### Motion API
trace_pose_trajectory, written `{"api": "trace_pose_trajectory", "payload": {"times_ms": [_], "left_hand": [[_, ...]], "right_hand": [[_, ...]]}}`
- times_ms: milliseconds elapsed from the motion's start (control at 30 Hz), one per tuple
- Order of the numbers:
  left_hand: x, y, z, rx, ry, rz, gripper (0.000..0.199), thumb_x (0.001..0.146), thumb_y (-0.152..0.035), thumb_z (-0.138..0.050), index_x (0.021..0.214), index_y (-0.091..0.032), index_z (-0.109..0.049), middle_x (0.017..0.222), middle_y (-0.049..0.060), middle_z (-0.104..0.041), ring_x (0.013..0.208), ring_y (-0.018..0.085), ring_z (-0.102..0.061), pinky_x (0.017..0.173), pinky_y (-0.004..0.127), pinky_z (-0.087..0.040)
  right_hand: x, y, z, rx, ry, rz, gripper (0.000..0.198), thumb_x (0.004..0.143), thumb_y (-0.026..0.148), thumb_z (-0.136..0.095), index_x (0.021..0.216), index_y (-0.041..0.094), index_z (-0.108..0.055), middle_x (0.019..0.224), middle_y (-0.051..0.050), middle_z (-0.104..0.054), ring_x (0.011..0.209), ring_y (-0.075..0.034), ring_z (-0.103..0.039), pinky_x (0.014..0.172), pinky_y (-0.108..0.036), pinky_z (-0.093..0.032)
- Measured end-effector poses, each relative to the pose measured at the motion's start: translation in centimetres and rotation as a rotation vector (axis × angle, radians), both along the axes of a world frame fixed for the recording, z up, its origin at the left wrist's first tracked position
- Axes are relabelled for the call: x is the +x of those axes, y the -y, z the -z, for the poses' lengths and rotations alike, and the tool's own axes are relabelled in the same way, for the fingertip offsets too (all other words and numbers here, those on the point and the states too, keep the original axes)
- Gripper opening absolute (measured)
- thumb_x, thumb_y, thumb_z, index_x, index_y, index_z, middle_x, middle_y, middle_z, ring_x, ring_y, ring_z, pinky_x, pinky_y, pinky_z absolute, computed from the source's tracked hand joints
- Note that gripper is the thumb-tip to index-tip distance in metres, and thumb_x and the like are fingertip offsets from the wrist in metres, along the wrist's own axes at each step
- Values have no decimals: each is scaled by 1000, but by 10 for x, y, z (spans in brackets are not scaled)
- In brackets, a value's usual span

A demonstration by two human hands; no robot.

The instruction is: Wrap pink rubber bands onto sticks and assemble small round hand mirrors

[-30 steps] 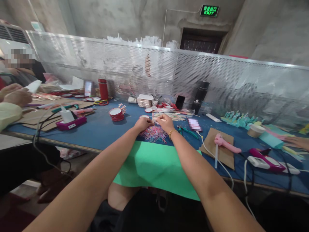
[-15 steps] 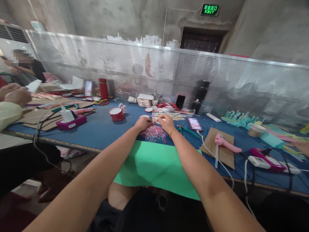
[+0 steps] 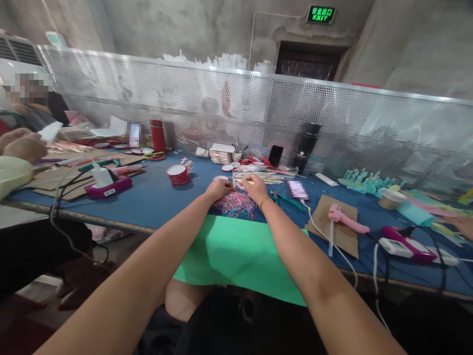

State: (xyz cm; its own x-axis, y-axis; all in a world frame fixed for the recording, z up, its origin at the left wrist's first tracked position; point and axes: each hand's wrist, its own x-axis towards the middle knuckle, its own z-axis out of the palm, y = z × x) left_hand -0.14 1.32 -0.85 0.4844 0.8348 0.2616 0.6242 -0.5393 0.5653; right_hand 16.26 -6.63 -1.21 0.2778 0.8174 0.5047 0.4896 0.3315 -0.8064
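Note:
Above the blue table, my left hand (image 3: 219,189) pinches the lower end of a thin, pale upright strip (image 3: 234,178), which may be a wooden stick. Close beside it, my right hand (image 3: 254,186) has its fingers closed together in a pinch near the strip. Whatever lies between those right fingers is too small to make out. Beneath both hands spreads a tangled pile of thin pink, purple and blue cords (image 3: 234,204). A green sheet (image 3: 240,256) hangs over the table's front edge and my lap, under my forearms.
Stacked red-rimmed round discs (image 3: 177,174) stand to the left. Pale sticks (image 3: 258,177) lie behind my hands. Green-handled pliers (image 3: 290,201), a pink glue gun (image 3: 347,219) on cardboard and a power strip (image 3: 410,245) are to the right. A co-worker's hands (image 3: 24,145) hold white paper at far left.
My hands stay almost in the same place, still pinched together over the cords. The whole view has shifted very slightly.

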Motion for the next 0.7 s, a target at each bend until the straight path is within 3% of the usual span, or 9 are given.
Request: {"api": "trace_pose_trajectory", "payload": {"times_ms": [433,700], "left_hand": [[0,0,0,-15,19,4,39,64,-55,-67,74,-18,-74,62,-1,-64,62,14,-51,57,26,-30],[0,-3,2,4,4,21,39,66,-56,-67,73,-18,-74,62,-1,-63,61,14,-50,56,26,-30]], "right_hand": [[0,2,-2,0,-19,-3,20,74,43,-58,75,23,-63,78,1,-70,76,-18,-63,73,-29,-50],[0,2,-2,-21,5,13,20,75,42,-59,74,23,-64,79,1,-70,78,-18,-64,77,-31,-50]]}}
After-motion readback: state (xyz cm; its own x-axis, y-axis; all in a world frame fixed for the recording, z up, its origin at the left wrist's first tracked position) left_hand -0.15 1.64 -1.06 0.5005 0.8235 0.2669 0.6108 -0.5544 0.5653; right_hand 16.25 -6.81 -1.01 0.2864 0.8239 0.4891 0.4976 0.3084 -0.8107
